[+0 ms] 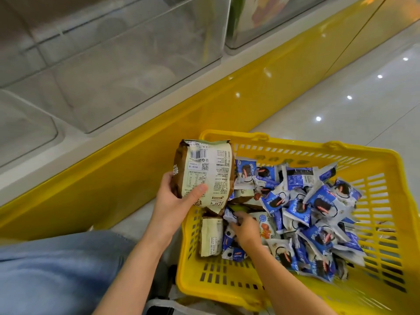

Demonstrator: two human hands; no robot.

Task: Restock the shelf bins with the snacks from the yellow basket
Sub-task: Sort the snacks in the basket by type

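Note:
The yellow basket (375,264) sits on the floor at the lower right, heaped with several blue and white snack packets (318,205). My left hand (175,198) grips a brown and cream snack bag (204,171) by its lower end, holding it upright over the basket's left rim. A second brown and cream bag (211,237) lies against the basket's left wall. My right hand (245,230) reaches down into the pile with curled fingers on a small blue and white packet (229,215). Clear shelf bins (113,71) stand above and to the left.
A glossy yellow shelf base (261,92) runs diagonally below the bins. Pale shiny floor tiles (341,105) stretch to the right. My knee in blue jeans (56,269) fills the lower left corner, close to the basket.

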